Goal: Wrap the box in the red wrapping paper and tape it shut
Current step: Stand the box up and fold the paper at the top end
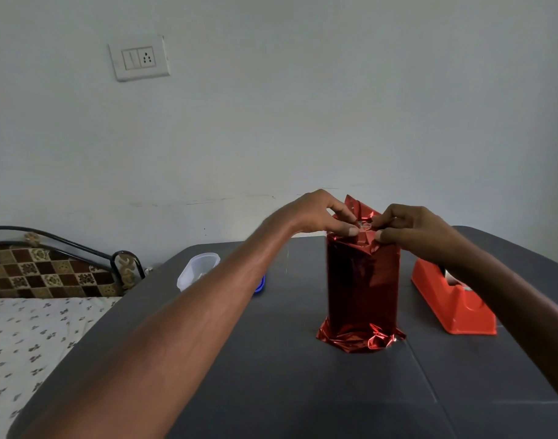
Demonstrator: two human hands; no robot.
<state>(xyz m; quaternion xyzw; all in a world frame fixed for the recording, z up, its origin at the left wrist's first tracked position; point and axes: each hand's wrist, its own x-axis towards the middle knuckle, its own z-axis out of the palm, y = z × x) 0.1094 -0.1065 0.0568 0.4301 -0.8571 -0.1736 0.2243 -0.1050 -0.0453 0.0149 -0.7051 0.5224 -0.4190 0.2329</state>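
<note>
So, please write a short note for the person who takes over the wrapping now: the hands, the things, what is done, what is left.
Left hand and right hand: both pinch the folded red wrapping paper at the top of the upright box.
Box stands on the dark table, paper round its sides.
Tape dispenser stands to its right, apart.
Done: sides wrapped.
Left: finish and tape the top; bottom paper is flared loose, fold and tape it. Tape on the seams cannot be seen.

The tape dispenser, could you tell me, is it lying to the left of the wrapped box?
No, the tape dispenser sits right of the wrapped box.
</note>
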